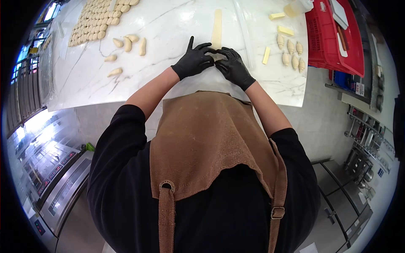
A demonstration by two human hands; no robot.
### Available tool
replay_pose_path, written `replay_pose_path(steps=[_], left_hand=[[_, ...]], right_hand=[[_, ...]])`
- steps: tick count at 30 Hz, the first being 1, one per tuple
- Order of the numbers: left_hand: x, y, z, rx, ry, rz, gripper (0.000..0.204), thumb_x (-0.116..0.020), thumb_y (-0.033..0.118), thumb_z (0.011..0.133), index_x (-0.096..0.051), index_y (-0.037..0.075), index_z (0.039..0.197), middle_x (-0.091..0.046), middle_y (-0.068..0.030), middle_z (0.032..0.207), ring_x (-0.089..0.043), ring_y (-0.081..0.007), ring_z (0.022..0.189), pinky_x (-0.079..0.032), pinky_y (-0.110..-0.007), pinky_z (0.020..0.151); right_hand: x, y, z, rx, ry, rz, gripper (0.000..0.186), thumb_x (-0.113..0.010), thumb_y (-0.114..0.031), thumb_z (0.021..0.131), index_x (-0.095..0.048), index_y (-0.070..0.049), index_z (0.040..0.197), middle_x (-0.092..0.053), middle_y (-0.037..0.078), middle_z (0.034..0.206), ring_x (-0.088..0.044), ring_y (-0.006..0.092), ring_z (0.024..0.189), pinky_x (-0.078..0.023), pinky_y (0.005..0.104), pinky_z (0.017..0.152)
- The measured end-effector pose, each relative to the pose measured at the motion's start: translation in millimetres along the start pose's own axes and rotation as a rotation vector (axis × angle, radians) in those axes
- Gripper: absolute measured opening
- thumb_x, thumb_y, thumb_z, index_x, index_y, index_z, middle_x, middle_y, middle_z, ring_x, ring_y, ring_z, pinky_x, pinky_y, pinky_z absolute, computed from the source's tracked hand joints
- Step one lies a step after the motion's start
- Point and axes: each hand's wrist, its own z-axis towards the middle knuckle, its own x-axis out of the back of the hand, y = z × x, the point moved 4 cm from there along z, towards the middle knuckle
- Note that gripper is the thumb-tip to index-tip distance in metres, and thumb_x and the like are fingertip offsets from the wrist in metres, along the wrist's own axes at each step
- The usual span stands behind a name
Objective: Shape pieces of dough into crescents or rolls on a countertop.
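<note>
At the far left of the white marble table (84, 80), rows of small dough pieces (95, 19) lie packed side by side, and just right of them a few loose rolls (128, 43) sit scattered, two more lower down toward the near edge. Toward the middle, the left hand (194, 60), in a black glove, rests on the table with fingers curled and the forefinger lifted, its fingertips pressing the near end of a dough strip (217, 29). That strip is long, narrow and pale, and runs straight away from the person across the middle of the table. The right hand (233, 67), gloved the same, meets the left at the strip's near end, fingers bent down over the dough, so both hands pinch or press it together; how much dough is tucked under them cannot be seen. Right of the hands, a short butter stick (266, 55) lies on the marble, with two more yellow blocks (282, 23) farther back. Beside these, five shaped rolls (291, 52) stand in a small cluster near the table's right edge. Past that edge, a red crate (337, 46) holds flat white items. Nearest the camera, a brown apron (211, 143) over a black shirt fills the lower view.
</note>
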Motion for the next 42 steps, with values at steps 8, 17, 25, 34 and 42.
replay_pose_path(steps=[8,17,25,34,42], left_hand=[[1,2,-1,0.008,0.075,-0.020,0.016,-0.070,0.034,0.094,-0.075,0.020,0.101,-0.066,0.0004,0.131,-0.048,-0.0273,0.141,-0.004,-0.074,0.119],[0,-7,2,0.080,0.047,0.001,0.019,-0.068,0.034,0.095,-0.074,0.020,0.105,-0.066,0.0006,0.130,-0.049,-0.0269,0.139,-0.008,-0.075,0.118],[-5,-12,7,0.079,0.054,-0.124,0.018,-0.066,0.032,0.096,-0.075,0.019,0.104,-0.068,-0.0005,0.120,-0.057,-0.0253,0.124,-0.023,-0.060,0.119],[0,0,2,0.038,0.012,0.078,0.021,-0.067,0.032,0.095,-0.074,0.019,0.109,-0.070,-0.0022,0.109,-0.062,-0.0236,0.110,-0.031,-0.050,0.115],[0,-1,3,0.117,0.060,0.023,0.022,-0.066,0.031,0.095,-0.074,0.019,0.111,-0.070,-0.0023,0.105,-0.062,-0.0238,0.107,-0.036,-0.046,0.105]], right_hand=[[2,6,-1,-0.012,0.025,0.000,0.021,-0.074,-0.024,0.085,-0.076,-0.009,0.099,-0.065,0.012,0.132,-0.057,0.0323,0.126,-0.042,0.0440,0.110],[2,14,1,-0.053,0.038,0.024,0.021,-0.073,-0.025,0.086,-0.078,-0.011,0.101,-0.069,0.011,0.125,-0.059,0.0314,0.122,-0.043,0.0427,0.109],[4,14,14,-0.114,-0.084,0.018,0.019,-0.071,-0.024,0.089,-0.078,-0.012,0.102,-0.070,0.008,0.113,-0.062,0.0288,0.108,-0.045,0.0406,0.099],[2,13,6,0.020,-0.069,-0.097,0.019,-0.069,-0.023,0.090,-0.077,-0.012,0.104,-0.069,0.008,0.103,-0.061,0.0285,0.095,-0.046,0.0395,0.092],[-2,13,4,-0.060,-0.071,-0.124,0.024,-0.068,-0.021,0.090,-0.075,-0.013,0.111,-0.069,0.008,0.104,-0.061,0.0286,0.095,-0.046,0.0387,0.090]])
